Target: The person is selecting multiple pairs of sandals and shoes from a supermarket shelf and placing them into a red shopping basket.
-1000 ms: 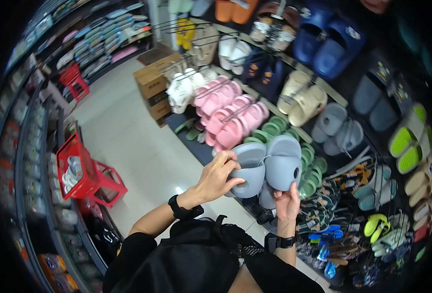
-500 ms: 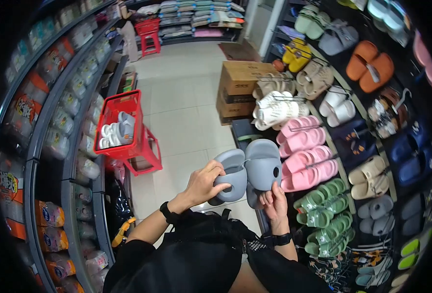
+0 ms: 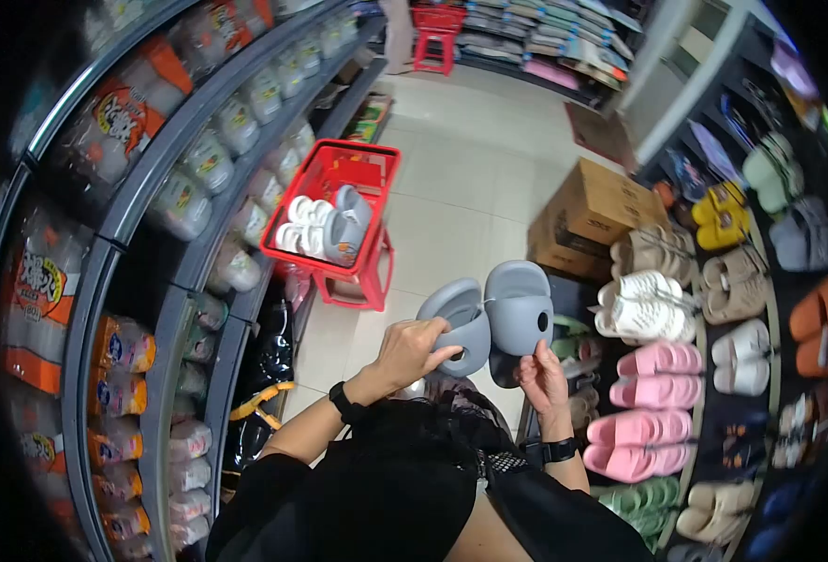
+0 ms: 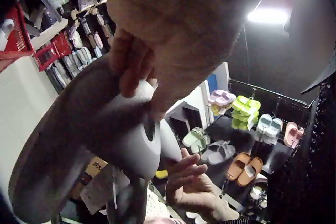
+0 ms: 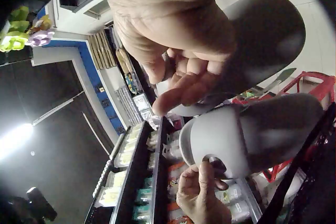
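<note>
In the head view a pair of grey slippers is held up in front of the body, side by side with the soles away from the straps. My left hand [image 3: 404,356] grips the left grey slipper [image 3: 470,344] by its wide strap, thumb at the hole in the strap's side. At the other slipper [image 3: 519,317], the fingers of my right hand [image 3: 547,382] pinch the strap's lower edge under its round dark hole. The left wrist view shows the left fingers [image 4: 128,77] curled over the strap edge.
A red basket [image 3: 356,150] on a red stool [image 3: 381,272] holds white slippers [image 3: 303,225] and grey slippers [image 3: 348,220]. Cardboard boxes [image 3: 610,201] stand across the aisle. Pink slippers [image 3: 643,426] hang on the right rack; packaged goods [image 3: 124,342] line the left shelves.
The head view has swung left, so the red basket sits nearer the middle and the slipper rack has shifted right. Both hands keep their hold on the grey slippers.
</note>
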Tool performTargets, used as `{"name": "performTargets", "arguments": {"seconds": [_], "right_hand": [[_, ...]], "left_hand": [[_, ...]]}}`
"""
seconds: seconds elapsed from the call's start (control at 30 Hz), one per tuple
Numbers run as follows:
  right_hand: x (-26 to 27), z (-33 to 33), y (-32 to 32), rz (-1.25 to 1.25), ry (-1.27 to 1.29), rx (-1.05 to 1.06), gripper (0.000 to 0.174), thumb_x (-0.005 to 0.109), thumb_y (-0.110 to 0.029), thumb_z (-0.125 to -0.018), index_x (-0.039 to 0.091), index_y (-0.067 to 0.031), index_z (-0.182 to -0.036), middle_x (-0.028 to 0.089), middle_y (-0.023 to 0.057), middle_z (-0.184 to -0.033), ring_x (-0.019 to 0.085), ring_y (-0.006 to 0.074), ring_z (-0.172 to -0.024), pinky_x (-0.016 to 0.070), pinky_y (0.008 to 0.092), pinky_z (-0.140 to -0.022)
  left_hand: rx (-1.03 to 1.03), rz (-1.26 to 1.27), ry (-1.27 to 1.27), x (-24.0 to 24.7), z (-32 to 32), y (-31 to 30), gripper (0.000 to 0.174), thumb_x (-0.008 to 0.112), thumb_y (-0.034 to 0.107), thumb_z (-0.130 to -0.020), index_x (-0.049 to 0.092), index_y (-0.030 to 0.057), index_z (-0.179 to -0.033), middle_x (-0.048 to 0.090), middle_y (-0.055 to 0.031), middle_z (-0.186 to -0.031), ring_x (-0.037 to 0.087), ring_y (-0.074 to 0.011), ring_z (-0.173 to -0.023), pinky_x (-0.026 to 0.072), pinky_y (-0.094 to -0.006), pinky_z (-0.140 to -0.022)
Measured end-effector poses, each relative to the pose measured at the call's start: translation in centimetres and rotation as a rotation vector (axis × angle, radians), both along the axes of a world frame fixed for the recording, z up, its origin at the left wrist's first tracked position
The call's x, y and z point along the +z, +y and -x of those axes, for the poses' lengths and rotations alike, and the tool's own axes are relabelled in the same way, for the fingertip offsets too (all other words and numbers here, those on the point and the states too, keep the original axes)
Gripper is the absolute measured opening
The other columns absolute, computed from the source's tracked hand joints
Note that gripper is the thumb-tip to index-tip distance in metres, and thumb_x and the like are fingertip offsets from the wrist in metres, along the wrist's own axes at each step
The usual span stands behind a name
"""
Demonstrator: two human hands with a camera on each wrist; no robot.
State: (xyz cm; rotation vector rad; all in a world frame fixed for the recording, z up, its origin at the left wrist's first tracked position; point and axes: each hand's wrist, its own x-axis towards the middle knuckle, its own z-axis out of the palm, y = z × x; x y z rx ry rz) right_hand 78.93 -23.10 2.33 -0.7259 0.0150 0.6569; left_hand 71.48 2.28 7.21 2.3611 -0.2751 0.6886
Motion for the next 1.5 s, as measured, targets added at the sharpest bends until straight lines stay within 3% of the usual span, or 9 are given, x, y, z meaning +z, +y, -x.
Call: {"name": "performTargets", "arguments": {"seconds": [0.13,0.43,0.5,0.6,0.97,1.1,1.2,1.33,1.5], "right_hand": [[0.4,-7.5,3.8,0.033,0.029,0.077,0.028,0.044,-0.028,-0.091,0.052,-0.0012,-0.089,0.062,0.0149,-0.071,0.058,0.0191,-0.053,0.0480,0.0274,-0.054],[2.4,-27.5,14.3,-0.042,-0.027,0.432,0.026,0.046,-0.026,-0.090,0.051,-0.0006,-0.090,0.062,0.0166,-0.073,0.059,0.0208,-0.058,0.0483,0.0278,-0.056],[3.5,-30.0,16.8,0.003,0.063,0.470,0.027,0.047,-0.027,-0.090,0.052,-0.0008,-0.089,0.062,0.0176,-0.074,0.060,0.0218,-0.059,0.0491,0.0289,-0.057],[2.9,-33.6,21.0,-0.004,0.069,0.556,0.027,0.047,-0.028,-0.089,0.052,-0.0011,-0.089,0.063,0.0181,-0.075,0.061,0.0228,-0.061,0.0498,0.0298,-0.058],[1.5,-41.3,37.5,0.025,0.150,0.774,0.026,0.049,-0.029,-0.089,0.054,-0.0057,-0.080,0.063,0.0174,-0.077,0.061,0.0244,-0.066,0.0495,0.0310,-0.062],[1.8,-43.6,43.1,0.039,0.184,0.832,0.022,0.049,-0.027,-0.089,0.051,-0.0057,-0.089,0.063,0.0162,-0.077,0.062,0.0246,-0.069,0.0503,0.0328,-0.064],[0.7,-44.4,46.9,0.061,0.236,0.894,0.024,0.048,-0.028,-0.089,0.050,-0.0046,-0.096,0.063,0.0152,-0.078,0.062,0.0232,-0.070,0.0508,0.0329,-0.065],[-1.9,-46.7,51.2,0.115,0.242,1.051,0.028,0.046,-0.030,-0.090,0.052,-0.0040,-0.099,0.063,0.0140,-0.079,0.062,0.0223,-0.070,0.0513,0.0320,-0.065],[-2.9,-49.3,55.0,0.171,0.272,1.199,0.029,0.047,-0.032,-0.089,0.054,-0.0050,-0.097,0.064,0.0127,-0.079,0.062,0.0224,-0.072,0.0501,0.0330,-0.068]], "left_hand": [[0.108,0.005,0.109,0.0,-4.8,2.5,0.032,0.070,0.027,-0.070,0.053,0.0038,-0.084,0.056,-0.0118,-0.063,0.058,-0.0260,-0.056,0.0436,-0.0333,-0.050],[0.367,0.072,0.172,2.9,-18.0,9.6,0.028,0.069,0.016,-0.070,0.053,0.0033,-0.089,0.055,-0.0104,-0.065,0.056,-0.0237,-0.055,0.0438,-0.0331,-0.051],[0.460,0.080,0.222,3.2,-19.4,10.4,0.026,0.065,0.012,-0.072,0.051,0.0029,-0.091,0.058,-0.0120,-0.069,0.059,-0.0284,-0.063,0.0452,-0.0365,-0.053],[0.542,0.057,0.181,3.1,-20.9,13.0,0.024,0.064,0.009,-0.073,0.050,0.0030,-0.092,0.057,-0.0121,-0.071,0.059,-0.0277,-0.063,0.0455,-0.0367,-0.053],[0.787,0.175,0.176,1.9,-25.9,25.0,0.025,0.064,0.006,-0.072,0.051,0.0017,-0.093,0.059,-0.0148,-0.075,0.060,-0.0290,-0.064,0.0476,-0.0367,-0.055],[0.870,0.134,0.138,1.3,-27.6,29.1,0.023,0.063,0.008,-0.073,0.051,0.0026,-0.093,0.059,-0.0139,-0.075,0.060,-0.0287,-0.064,0.0473,-0.0368,-0.056],[0.974,0.125,0.176,0.3,-27.4,30.7,0.025,0.064,0.012,-0.075,0.052,0.0047,-0.096,0.060,-0.0116,-0.077,0.060,-0.0262,-0.065,0.0460,-0.0363,-0.056],[1.057,0.088,0.230,-2.2,-28.7,32.6,0.021,0.058,0.016,-0.080,0.049,0.0061,-0.096,0.060,-0.0131,-0.081,0.059,-0.0303,-0.063,0.0468,-0.0383,-0.051],[1.185,0.197,0.222,-2.7,-31.1,32.6,0.022,0.060,0.012,-0.078,0.048,0.0050,-0.095,0.059,-0.0153,-0.077,0.060,-0.0306,-0.062,0.0468,-0.0388,-0.051]]}}
